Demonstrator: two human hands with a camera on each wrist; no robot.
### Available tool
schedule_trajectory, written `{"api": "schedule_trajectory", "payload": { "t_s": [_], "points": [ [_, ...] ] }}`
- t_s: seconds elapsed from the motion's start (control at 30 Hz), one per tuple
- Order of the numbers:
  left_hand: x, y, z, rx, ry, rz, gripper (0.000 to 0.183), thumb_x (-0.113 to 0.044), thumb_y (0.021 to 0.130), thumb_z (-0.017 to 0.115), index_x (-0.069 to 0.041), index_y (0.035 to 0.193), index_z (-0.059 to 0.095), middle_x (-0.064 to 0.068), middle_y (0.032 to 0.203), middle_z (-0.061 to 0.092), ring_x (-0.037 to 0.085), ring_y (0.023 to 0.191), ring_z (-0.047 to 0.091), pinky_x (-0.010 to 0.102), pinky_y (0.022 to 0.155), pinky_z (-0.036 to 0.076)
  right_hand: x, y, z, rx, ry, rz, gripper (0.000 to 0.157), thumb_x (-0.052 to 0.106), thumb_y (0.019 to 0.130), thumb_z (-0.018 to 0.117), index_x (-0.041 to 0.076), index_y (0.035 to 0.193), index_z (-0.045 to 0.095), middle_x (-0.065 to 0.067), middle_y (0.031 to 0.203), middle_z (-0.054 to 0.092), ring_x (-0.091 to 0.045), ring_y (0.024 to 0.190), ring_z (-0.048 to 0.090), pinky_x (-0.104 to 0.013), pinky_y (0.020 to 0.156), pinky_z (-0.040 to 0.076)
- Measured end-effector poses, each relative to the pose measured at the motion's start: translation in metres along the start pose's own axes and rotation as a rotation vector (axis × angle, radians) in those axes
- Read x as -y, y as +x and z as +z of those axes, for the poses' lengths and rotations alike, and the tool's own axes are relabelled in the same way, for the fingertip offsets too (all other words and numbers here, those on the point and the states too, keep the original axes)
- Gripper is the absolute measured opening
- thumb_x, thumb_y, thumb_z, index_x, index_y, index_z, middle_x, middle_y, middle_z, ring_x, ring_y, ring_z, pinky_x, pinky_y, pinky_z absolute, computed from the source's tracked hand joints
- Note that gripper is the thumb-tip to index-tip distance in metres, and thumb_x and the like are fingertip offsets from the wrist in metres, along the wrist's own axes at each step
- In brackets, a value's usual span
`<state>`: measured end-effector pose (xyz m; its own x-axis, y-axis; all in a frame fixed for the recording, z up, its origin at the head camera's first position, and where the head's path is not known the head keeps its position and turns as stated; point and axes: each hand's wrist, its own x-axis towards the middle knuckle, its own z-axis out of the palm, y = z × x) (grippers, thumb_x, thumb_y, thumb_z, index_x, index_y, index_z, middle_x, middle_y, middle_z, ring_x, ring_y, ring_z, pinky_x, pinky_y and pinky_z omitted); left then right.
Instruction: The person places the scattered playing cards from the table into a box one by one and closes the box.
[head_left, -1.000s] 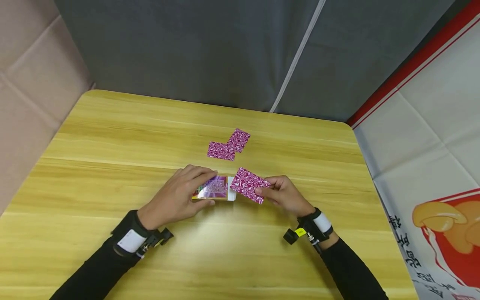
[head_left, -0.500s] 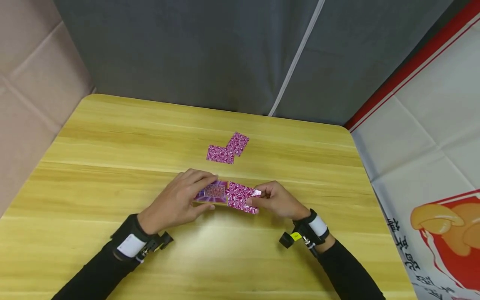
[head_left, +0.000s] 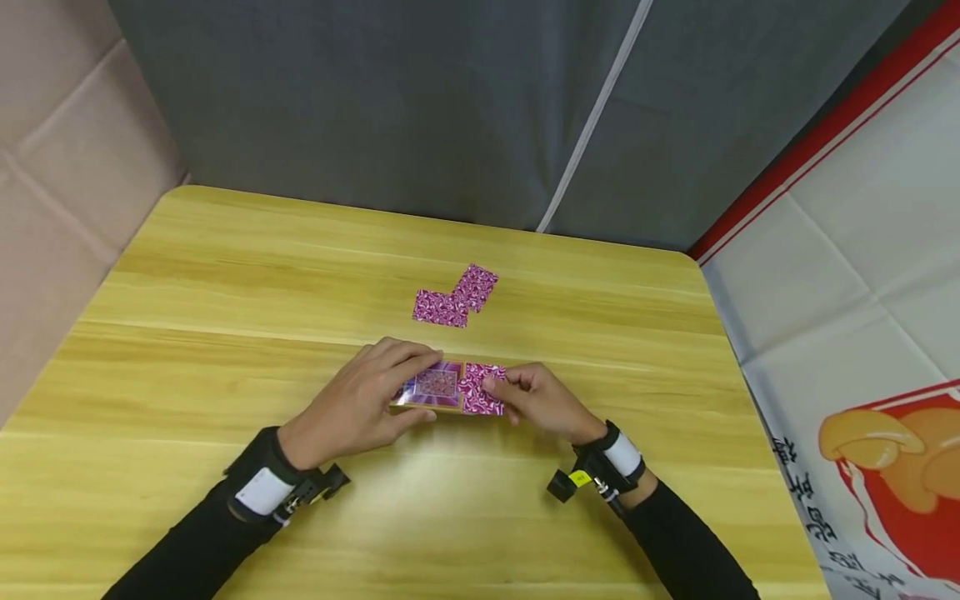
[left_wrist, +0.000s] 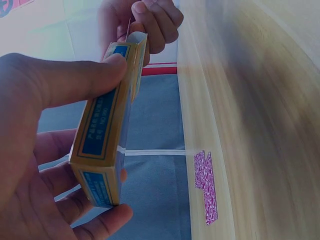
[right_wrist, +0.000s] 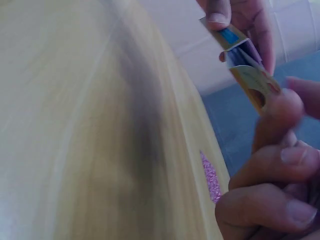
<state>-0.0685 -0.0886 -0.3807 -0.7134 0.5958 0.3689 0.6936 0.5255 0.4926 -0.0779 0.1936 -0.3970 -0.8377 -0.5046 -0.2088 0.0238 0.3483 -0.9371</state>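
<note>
My left hand grips a small card box, thumb on one narrow side and fingers on the other. In the left wrist view the box shows gold edges and blue label panels. Its open end faces my right hand, which pinches a magenta-and-white patterned playing card between thumb and fingers. The card's far end is in the box mouth, as the right wrist view shows beside the box flap. Two more patterned cards lie face down, overlapping, beyond the box.
The wooden table spreads around both hands. A grey curtain hangs behind its far edge. To the right stands a white and red printed panel, and a pale padded wall is on the left.
My right hand has moved left, bringing the card level with the box and sliding it partly in. My left hand keeps its grip on the box. The two cards on the table stay put.
</note>
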Motion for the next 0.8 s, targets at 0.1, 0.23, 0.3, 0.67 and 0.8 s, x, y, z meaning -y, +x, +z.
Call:
{"api": "schedule_trajectory", "payload": {
  "t_s": [0.1, 0.23, 0.3, 0.67, 0.8],
  "points": [
    [0.001, 0.0, 0.0, 0.0, 0.003, -0.001, 0.068, -0.041, 0.078, 0.075, -0.008, 0.134, 0.057, 0.007, 0.13, 0.062, 0.017, 0.116, 0.051, 0.045, 0.095, 0.05, -0.002, -0.002, -0.002, -0.007, 0.06, -0.063, 0.049, 0.027, 0.102, 0.041, 0.0, 0.062, 0.038, 0.007, 0.051, 0.036, -0.01, 0.044, 0.03, -0.02, 0.041, 0.024],
    [0.001, 0.001, 0.001, 0.007, 0.006, -0.002, 0.068, -0.041, 0.078, 0.075, -0.008, 0.134, 0.057, 0.008, 0.13, 0.062, 0.019, 0.116, 0.051, 0.046, 0.096, 0.05, 0.001, -0.004, -0.002, -0.071, 0.072, -0.103, 0.039, 0.008, 0.098, 0.039, -0.002, 0.061, 0.03, 0.007, 0.052, 0.027, -0.01, 0.045, 0.026, -0.021, 0.043, 0.022],
    [0.001, 0.002, 0.001, 0.013, 0.008, -0.002, 0.068, -0.041, 0.078, 0.075, -0.008, 0.134, 0.057, 0.007, 0.13, 0.062, 0.019, 0.116, 0.052, 0.046, 0.096, 0.05, 0.007, -0.005, 0.001, -0.133, 0.009, -0.079, 0.04, 0.006, 0.097, 0.042, 0.001, 0.059, 0.032, 0.008, 0.051, 0.026, -0.009, 0.045, 0.025, -0.02, 0.045, 0.022],
    [-0.001, 0.007, -0.002, 0.02, 0.008, 0.029, 0.067, -0.043, 0.08, 0.073, -0.009, 0.135, 0.057, 0.007, 0.13, 0.061, 0.018, 0.116, 0.051, 0.045, 0.096, 0.05, 0.053, -0.004, 0.026, -0.255, -0.212, -0.077, 0.04, -0.002, 0.092, 0.047, 0.006, 0.055, 0.034, 0.004, 0.05, 0.027, -0.005, 0.044, 0.025, -0.018, 0.045, 0.02],
    [-0.002, 0.006, -0.002, 0.025, 0.003, 0.026, 0.067, -0.042, 0.079, 0.074, -0.009, 0.135, 0.056, 0.007, 0.131, 0.061, 0.018, 0.116, 0.051, 0.045, 0.095, 0.05, 0.034, 0.0, 0.024, -0.264, -0.242, -0.155, 0.04, -0.001, 0.093, 0.049, 0.005, 0.055, 0.036, 0.003, 0.051, 0.028, -0.005, 0.045, 0.026, -0.018, 0.046, 0.022]
  ]
}}
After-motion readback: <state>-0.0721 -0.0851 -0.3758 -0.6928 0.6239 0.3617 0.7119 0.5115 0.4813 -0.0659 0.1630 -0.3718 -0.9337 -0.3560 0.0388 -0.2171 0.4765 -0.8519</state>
